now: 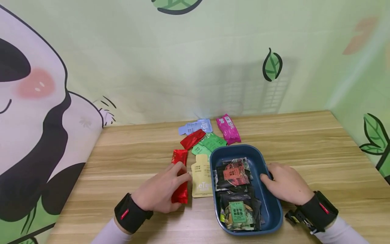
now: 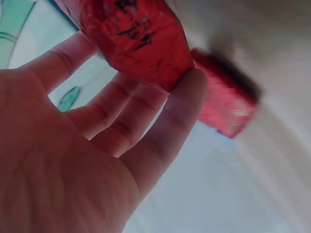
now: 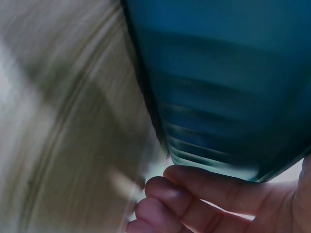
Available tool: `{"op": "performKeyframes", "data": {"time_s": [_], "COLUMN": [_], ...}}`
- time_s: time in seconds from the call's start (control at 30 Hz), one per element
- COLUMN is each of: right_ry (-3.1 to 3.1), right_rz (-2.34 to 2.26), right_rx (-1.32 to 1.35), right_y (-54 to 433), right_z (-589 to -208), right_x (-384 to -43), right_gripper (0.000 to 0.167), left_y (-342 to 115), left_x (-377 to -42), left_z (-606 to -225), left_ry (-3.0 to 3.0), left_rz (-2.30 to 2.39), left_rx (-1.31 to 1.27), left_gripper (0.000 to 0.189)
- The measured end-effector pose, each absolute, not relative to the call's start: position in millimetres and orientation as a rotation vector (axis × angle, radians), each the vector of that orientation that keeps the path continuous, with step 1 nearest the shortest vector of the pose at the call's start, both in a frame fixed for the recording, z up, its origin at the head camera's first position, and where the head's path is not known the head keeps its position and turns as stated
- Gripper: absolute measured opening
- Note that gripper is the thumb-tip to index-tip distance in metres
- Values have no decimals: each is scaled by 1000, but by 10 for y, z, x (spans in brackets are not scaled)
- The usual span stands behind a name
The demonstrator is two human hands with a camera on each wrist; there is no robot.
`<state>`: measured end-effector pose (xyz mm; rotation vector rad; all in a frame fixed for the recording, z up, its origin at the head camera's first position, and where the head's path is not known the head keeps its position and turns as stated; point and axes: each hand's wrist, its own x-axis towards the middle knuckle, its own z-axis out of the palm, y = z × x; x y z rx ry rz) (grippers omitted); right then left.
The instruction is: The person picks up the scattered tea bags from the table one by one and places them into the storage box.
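Red packet (image 1: 181,195) in grip, a person's left hand (image 1: 161,188) is resting beside a beige pouch (image 1: 200,174); the right hand (image 1: 286,183) is clasping a blue bin (image 1: 272,210) of sachets (image 1: 238,211).

Left sleeve (image 1: 111,234): pale, seen at the lower left, the forearm angled up and inward.
Left wrist (image 1: 131,212): wrapped in a black band.
Left hand (image 1: 159,189): seen from the back, its fingers (image 2: 167,121) bent in a grip.
Right sleeve (image 1: 342,232): also pale, seen at the lower right.
Right wrist (image 1: 320,210): similarly banded.
Right hand (image 1: 287,183): pointed leftward, clasped between thumb (image 1: 268,182) and curled fingers (image 3: 214,189).
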<state>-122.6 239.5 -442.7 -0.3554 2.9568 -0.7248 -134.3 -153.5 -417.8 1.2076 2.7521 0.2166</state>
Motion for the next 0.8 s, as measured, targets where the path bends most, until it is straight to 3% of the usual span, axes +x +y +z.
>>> {"op": "performKeyframes", "data": {"time_s": [0.37, 0.8], "right_ry": [2967, 2941], "right_rz": [-707, -747], "right_rx": [-350, -359], "right_y": [2398, 2407], "right_z": [-4428, -4429], "right_x": [-1221, -1227], "right_gripper": [26, 25], "left_y": [-1024, -340], "left_x": [-1345, -1608], "left_z": [-3771, -3650], "left_ry": [2756, 2725], "left_rz": [259, 302], "left_rx": [1413, 1576], "left_gripper": [71, 68]}}
